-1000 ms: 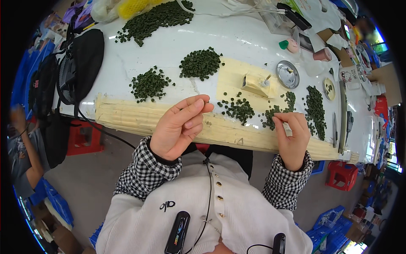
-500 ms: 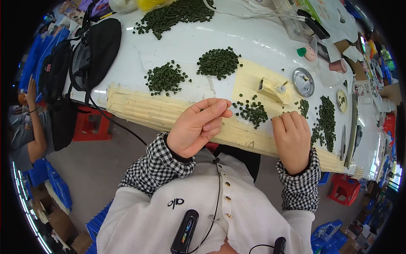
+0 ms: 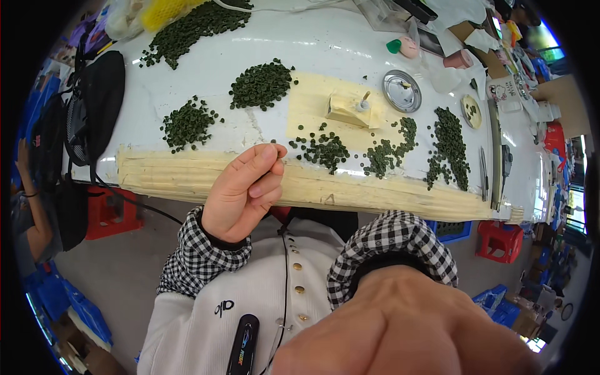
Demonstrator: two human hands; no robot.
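Note:
My left hand (image 3: 244, 190) is over the table's front edge, thumb and forefinger pressed together; anything between them is too small to make out. Large and close to the camera, my right hand (image 3: 406, 325) is raised, its back showing and its fingers hidden beyond the lower edge of view. Small dark green round pieces (image 3: 325, 151) lie in a loose group just right of my left hand. Behind them, a block wrapped in cream tape (image 3: 351, 111) with a thin upright pin (image 3: 364, 100) stands on a taped patch. A round metal lid (image 3: 402, 91) lies beside it.
More green heaps (image 3: 261, 85) spread to the left, the back and the right (image 3: 450, 147). Cream tape (image 3: 375, 192) covers the front edge. A black bag (image 3: 100, 106) sits at left, tweezers (image 3: 484, 172) and a small dish (image 3: 470, 112) at right. Red stools (image 3: 500, 240) stand below.
My right hand has risen from the green pieces on the table to close before the camera. My left hand keeps its pinch. The whole view has shifted, with the table appearing further left.

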